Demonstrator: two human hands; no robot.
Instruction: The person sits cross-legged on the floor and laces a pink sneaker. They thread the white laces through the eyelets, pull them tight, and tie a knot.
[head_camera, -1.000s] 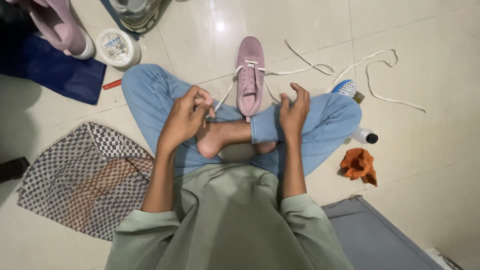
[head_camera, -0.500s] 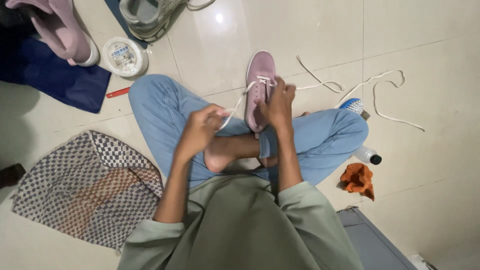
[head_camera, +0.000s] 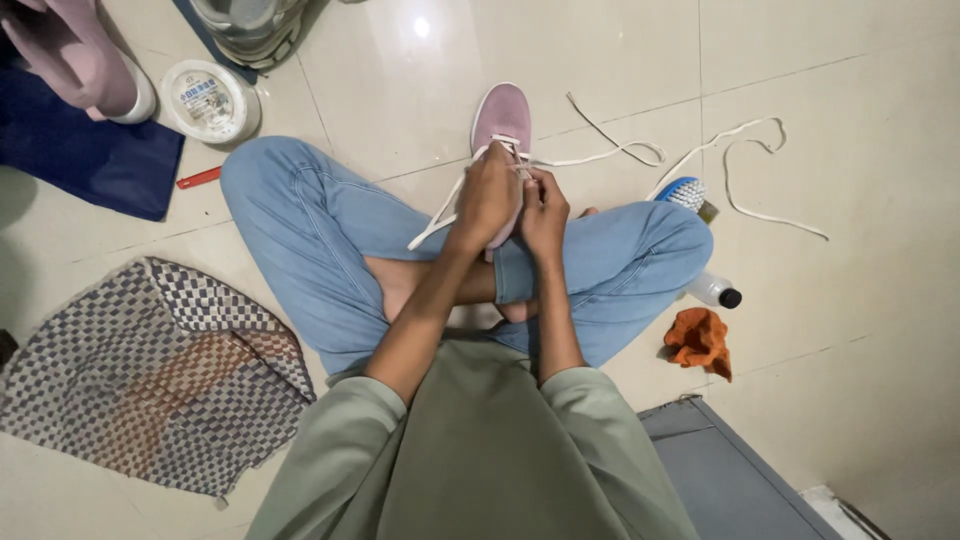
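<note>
Two hands on pink shoe's lace

Both hands meet over pink shoe (head_camera: 502, 112), which sits on floor betw. crossed legs in blue jeans (head_camera: 300, 230). Left hand (head_camera: 487, 197) closed on white lace (head_camera: 437, 224); right hand (head_camera: 545, 212) pinches lace at eyelets. Loose lace end (head_camera: 760, 210) trails right, near brush (head_camera: 680, 190), bottle (head_camera: 717, 290), orange rag (head_camera: 700, 340)

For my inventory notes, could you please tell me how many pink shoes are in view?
2. One pink shoe lies on the floor ahead of the crossed legs, under both hands. The other pink shoe sits at the top left corner, cut off by the frame's edge. Others may lie outside the frame.
</note>
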